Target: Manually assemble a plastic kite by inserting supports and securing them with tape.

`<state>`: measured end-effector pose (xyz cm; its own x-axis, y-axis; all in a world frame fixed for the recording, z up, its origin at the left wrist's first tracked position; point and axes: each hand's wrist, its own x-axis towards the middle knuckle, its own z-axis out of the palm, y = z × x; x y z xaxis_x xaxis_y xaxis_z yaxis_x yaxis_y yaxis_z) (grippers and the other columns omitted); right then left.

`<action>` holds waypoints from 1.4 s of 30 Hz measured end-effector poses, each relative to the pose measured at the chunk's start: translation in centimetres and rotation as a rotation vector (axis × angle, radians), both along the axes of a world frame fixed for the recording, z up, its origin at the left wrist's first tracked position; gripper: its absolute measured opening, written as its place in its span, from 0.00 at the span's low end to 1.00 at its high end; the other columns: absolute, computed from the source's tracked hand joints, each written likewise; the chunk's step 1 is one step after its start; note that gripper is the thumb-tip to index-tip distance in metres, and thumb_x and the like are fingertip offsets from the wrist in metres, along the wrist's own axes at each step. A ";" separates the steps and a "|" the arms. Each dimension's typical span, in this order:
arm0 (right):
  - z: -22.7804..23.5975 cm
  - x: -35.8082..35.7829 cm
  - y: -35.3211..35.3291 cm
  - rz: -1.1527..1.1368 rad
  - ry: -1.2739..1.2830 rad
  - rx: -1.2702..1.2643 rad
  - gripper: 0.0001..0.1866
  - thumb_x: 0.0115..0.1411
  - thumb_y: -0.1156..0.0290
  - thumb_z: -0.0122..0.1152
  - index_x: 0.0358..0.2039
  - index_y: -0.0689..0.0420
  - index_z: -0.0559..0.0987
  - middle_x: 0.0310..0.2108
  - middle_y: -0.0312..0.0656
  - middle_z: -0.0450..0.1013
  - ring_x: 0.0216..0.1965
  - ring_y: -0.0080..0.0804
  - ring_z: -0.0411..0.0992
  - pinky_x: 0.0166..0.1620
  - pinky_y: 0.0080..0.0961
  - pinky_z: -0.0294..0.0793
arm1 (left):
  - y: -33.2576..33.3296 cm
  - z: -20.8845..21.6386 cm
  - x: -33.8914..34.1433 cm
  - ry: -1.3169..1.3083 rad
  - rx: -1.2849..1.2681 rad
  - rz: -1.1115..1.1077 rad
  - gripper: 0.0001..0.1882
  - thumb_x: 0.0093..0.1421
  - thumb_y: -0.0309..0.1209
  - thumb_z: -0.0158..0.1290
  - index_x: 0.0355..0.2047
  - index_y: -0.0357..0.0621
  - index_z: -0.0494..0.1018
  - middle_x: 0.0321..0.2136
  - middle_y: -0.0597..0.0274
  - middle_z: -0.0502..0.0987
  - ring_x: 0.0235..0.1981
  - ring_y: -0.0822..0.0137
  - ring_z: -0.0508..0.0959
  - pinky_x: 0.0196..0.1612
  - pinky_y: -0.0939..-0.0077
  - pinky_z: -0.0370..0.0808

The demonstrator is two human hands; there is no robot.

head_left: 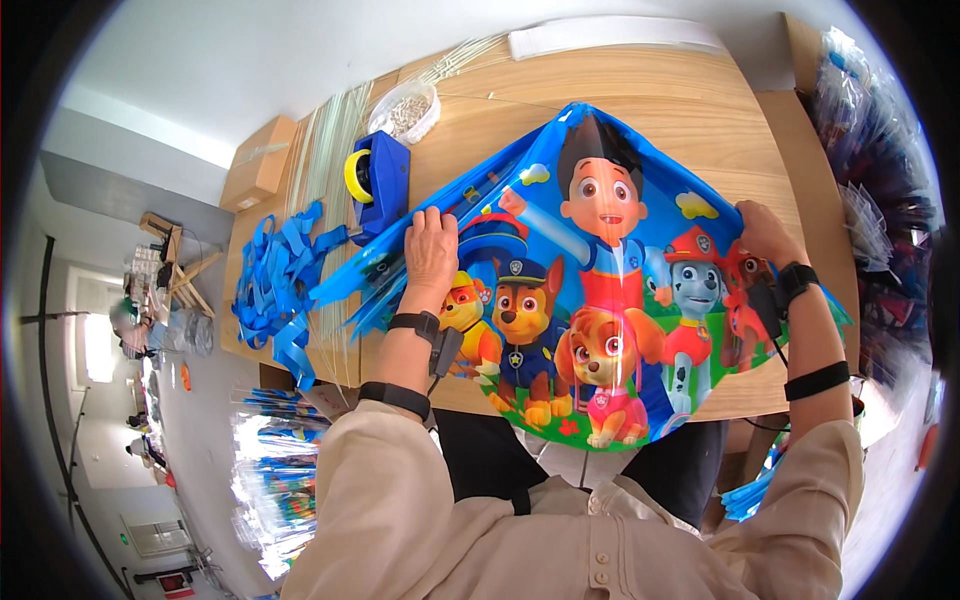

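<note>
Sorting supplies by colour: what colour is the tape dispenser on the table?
Blue, with a yellow roll in it; the tape dispenser shows in the head view.

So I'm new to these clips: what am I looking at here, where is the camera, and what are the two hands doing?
No machine here: a person works with bare hands. The one picture comes from a fisheye camera on their head, looking down, so edges bend. The left hand presses flat on a bright cartoon kite spread over a wooden table; the right hand has a grip on the kite's right edge. Left of it lie a blue tape dispenser, a pile of blue ribbons, thin pale rods and a bowl of small parts. Both wrists wear black bands.
</note>
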<state>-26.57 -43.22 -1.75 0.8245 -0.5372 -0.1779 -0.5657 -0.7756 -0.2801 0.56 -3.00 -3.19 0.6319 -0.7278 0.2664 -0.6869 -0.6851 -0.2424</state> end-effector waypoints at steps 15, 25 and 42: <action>-0.4 0.4 -0.2 -0.039 0.064 0.021 0.25 0.34 0.81 0.69 0.38 0.61 0.76 0.38 0.53 0.74 0.45 0.52 0.71 0.47 0.39 0.70 | -0.6 -2.8 -2.5 0.238 -0.150 0.127 0.25 0.51 0.22 0.48 0.51 0.27 0.61 0.54 0.35 0.62 0.57 0.43 0.61 0.57 0.52 0.61; -0.1 -0.1 -0.5 0.065 0.053 0.068 0.18 0.40 0.82 0.57 0.36 0.63 0.77 0.37 0.57 0.74 0.43 0.54 0.72 0.44 0.42 0.71 | -1.1 -0.6 -1.5 -0.101 0.190 0.010 0.20 0.57 0.29 0.46 0.50 0.36 0.68 0.56 0.50 0.65 0.58 0.54 0.63 0.51 0.52 0.61; 0.7 0.1 -1.3 -0.005 0.130 0.202 0.14 0.42 0.82 0.61 0.34 0.65 0.77 0.29 0.53 0.76 0.33 0.46 0.76 0.32 0.38 0.72 | -2.3 2.5 4.5 0.353 0.090 -0.086 0.24 0.46 0.20 0.51 0.47 0.45 0.70 0.36 0.41 0.76 0.40 0.44 0.76 0.41 0.53 0.73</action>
